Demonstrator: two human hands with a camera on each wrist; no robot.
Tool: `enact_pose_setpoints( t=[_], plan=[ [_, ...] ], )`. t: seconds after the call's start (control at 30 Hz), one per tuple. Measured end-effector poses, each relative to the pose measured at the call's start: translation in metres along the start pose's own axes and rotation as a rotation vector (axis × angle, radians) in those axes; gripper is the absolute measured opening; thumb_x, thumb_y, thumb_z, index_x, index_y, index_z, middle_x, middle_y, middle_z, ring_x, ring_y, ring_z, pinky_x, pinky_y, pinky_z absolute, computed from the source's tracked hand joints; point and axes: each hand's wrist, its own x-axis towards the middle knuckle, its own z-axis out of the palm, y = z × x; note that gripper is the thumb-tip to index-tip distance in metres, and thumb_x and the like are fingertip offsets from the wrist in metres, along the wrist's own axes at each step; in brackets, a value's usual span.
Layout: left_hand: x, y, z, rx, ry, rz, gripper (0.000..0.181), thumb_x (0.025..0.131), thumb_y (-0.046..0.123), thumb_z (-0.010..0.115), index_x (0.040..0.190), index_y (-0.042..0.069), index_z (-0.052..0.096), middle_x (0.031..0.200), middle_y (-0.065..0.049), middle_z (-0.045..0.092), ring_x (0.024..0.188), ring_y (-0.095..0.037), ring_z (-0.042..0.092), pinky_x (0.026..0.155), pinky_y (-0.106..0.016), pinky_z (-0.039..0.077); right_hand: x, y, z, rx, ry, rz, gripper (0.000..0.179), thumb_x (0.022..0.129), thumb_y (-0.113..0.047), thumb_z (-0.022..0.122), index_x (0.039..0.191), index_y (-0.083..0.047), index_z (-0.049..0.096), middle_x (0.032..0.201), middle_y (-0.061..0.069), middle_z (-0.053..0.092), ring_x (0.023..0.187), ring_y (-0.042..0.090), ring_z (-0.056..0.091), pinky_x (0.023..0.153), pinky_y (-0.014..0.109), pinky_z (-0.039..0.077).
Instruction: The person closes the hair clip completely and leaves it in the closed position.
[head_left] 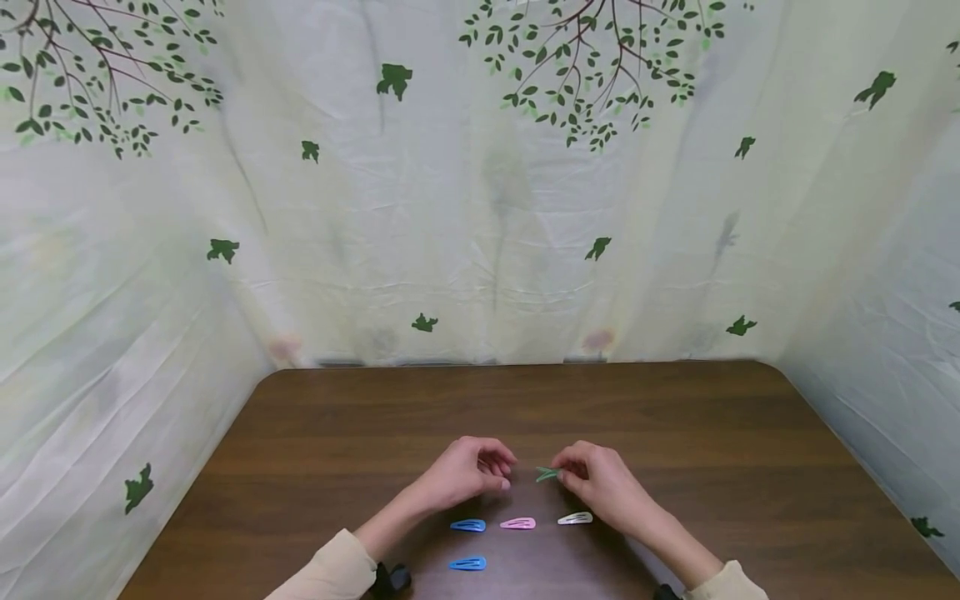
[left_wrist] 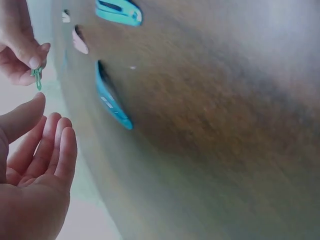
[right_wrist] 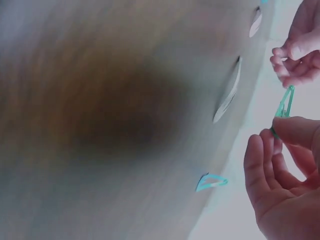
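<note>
A green snap hair clip (head_left: 547, 474) is pinched between the thumb and fingers of my right hand (head_left: 600, 483), above the table. Its two halves stand apart in the right wrist view. Just left of it, my left hand (head_left: 471, 472) hovers with loosely bent fingers and nothing in them. Nearer me lie a blue clip (head_left: 468, 526), a pink clip (head_left: 517, 523) and a white clip (head_left: 575, 518) in a row. Another blue clip (head_left: 468, 564) lies in front of the first. A teal clip (right_wrist: 211, 181) shows in the right wrist view; I cannot make it out in the head view.
The brown wooden table (head_left: 360, 417) has rounded far corners. Pale cloth (head_left: 480, 208) printed with leaves and branches hangs behind it and along both sides. Dark wrist straps (head_left: 390, 579) sit by the cream sleeves (head_left: 330, 571).
</note>
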Motion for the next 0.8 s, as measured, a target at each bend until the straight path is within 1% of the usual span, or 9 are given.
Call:
enact_pose_setpoints(
  t=[0.1,0.27,0.47,0.63,0.73,0.8],
  plan=[
    [-0.005,0.001,-0.003,0.005,0.018,0.004,0.022,0.081,0.002,0.078,0.102,0.001,0.071,0.084,-0.003,0.068,0.076,-0.012,0.062,0.071,-0.025,0.052,-0.003,-0.004,0.003,0.024,0.070,-0.004,0.021,0.084,0.000,0.074,0.089,-0.020,0.073,0.085,-0.010,0.063,0.071,0.004,0.053,0.064,0.025,0.047],
    [-0.016,0.007,-0.008,0.024,0.060,0.003,0.022,0.083,0.003,0.076,0.104,0.001,0.071,0.091,-0.011,0.069,0.077,-0.011,0.062,0.072,-0.026,0.053,-0.006,-0.012,0.005,0.085,0.171,-0.008,0.023,0.083,-0.001,0.075,0.090,-0.022,0.074,0.082,-0.014,0.059,0.071,0.004,0.054,0.064,0.024,0.048],
    [-0.027,0.016,-0.013,0.022,0.125,0.010,0.022,0.084,0.004,0.076,0.106,0.004,0.071,0.094,-0.010,0.068,0.079,-0.012,0.062,0.074,-0.026,0.053,-0.009,-0.025,0.003,0.133,0.261,-0.015,0.029,0.082,0.002,0.076,0.091,-0.025,0.074,0.080,-0.016,0.057,0.070,0.005,0.055,0.063,0.023,0.048],
    [-0.036,0.024,-0.013,-0.010,0.181,0.018,0.023,0.083,0.003,0.077,0.104,0.011,0.071,0.093,-0.007,0.068,0.080,-0.013,0.063,0.075,-0.027,0.054,-0.012,-0.037,0.002,0.145,0.302,-0.071,0.030,0.082,0.004,0.075,0.092,-0.024,0.074,0.083,-0.016,0.059,0.072,0.005,0.056,0.062,0.026,0.051],
    [-0.043,0.027,-0.011,-0.028,0.208,0.025,0.026,0.083,0.003,0.077,0.105,0.012,0.071,0.094,-0.006,0.068,0.082,-0.013,0.063,0.077,-0.028,0.054,-0.015,-0.045,0.001,0.148,0.305,-0.095,0.028,0.085,0.001,0.073,0.094,-0.025,0.074,0.085,-0.012,0.061,0.073,0.005,0.057,0.062,0.027,0.052],
    [-0.049,0.030,-0.011,-0.033,0.222,0.030,0.027,0.082,0.002,0.078,0.106,0.014,0.071,0.094,-0.005,0.068,0.082,-0.013,0.064,0.078,-0.030,0.054,-0.018,-0.049,0.001,0.159,0.303,-0.104,0.028,0.085,0.001,0.072,0.095,-0.026,0.074,0.086,-0.010,0.062,0.074,0.005,0.057,0.063,0.025,0.051]
  ],
)
